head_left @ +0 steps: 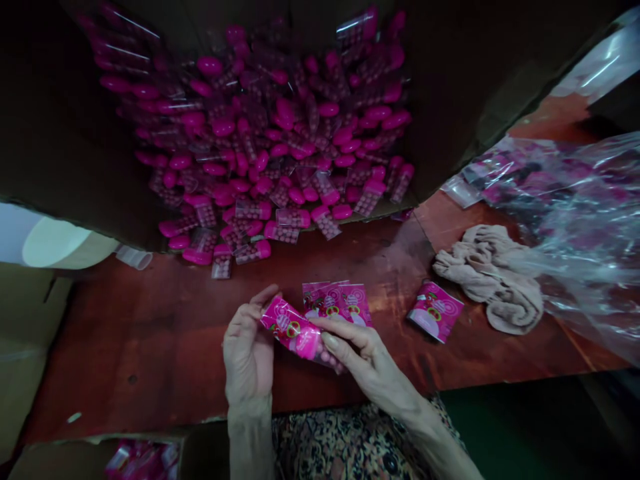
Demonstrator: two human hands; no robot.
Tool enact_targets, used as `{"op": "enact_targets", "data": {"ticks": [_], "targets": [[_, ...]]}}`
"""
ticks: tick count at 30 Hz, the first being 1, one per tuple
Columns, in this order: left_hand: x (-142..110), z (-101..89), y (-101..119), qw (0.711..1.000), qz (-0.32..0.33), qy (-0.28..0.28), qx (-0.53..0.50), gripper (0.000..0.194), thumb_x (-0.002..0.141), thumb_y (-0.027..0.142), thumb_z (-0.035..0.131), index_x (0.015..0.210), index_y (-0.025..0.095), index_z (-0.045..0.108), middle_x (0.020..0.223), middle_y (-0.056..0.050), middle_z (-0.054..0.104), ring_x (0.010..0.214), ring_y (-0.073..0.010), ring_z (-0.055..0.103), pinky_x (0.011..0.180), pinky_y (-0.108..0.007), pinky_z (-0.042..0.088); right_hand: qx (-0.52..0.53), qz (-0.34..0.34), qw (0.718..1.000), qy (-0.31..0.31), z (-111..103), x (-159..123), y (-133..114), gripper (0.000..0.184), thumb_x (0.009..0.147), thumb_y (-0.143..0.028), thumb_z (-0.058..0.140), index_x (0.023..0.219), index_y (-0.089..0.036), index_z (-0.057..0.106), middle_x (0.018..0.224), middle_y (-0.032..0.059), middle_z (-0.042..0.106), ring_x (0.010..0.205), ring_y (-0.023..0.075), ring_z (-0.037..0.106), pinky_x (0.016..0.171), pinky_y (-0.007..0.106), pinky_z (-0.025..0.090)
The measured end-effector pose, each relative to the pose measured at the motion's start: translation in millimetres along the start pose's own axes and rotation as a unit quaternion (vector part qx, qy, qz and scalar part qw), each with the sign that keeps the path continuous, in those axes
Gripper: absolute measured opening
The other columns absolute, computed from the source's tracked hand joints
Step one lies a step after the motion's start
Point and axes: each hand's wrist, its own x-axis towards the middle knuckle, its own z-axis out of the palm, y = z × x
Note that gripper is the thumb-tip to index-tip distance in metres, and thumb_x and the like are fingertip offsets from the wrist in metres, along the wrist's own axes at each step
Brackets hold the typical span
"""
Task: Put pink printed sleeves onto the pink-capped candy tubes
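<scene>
A small clear container (pixel 329 356) with a pink cap and pink balls inside is partly within a printed pink sleeve (pixel 283 324). My left hand (pixel 249 357) grips the far left end of the sleeve between thumb and fingers. Across the cap end, my right hand (pixel 364 357) pinches the container and sleeve with thumb and forefinger. Just behind the hands, several flat pink sleeves (pixel 354 300) lie overlapped on the red-brown table (pixel 170 340); my right hand hides part of them.
A cardboard box (pixel 450 80) opens toward me, with many pink-capped containers (pixel 280 147) spilling out. To the right are a separate pink sleeve pack (pixel 437 311), a crumpled beige cloth (pixel 493 277) and a clear plastic bag (pixel 575 200). A lower box (pixel 145 460) holds pink packs.
</scene>
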Motion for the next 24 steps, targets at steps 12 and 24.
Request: {"op": "enact_targets", "data": {"ticks": [12,24], "targets": [[-21.4,26.3,-21.6,0.984,-0.166,0.062,0.000,0.016,0.066,0.028,0.074,0.070,0.014,0.070,0.065,-0.003,0.068,0.062,-0.0114,0.060,0.070,-0.025,0.049,-0.039,-0.014,0.994,0.103,8.5,-2.6,3.9,0.041,0.074,-0.026,0.069,0.113,-0.023,0.056,0.080,-0.0009,0.062,0.071,0.0139,0.058,0.068,0.027,0.049],[-21.5,32.9,-27.3,0.980,-0.191,0.036,-0.031,0.021,0.057,0.026,0.080,0.071,0.013,0.070,0.067,-0.004,0.069,0.062,-0.0114,0.059,0.068,-0.024,0.049,0.020,0.009,0.983,0.184,19.4,-5.4,0.7,0.020,0.074,-0.035,0.069,0.082,-0.019,0.059,0.068,-0.0012,0.061,0.060,0.0121,0.057,0.056,0.024,0.048]]}}
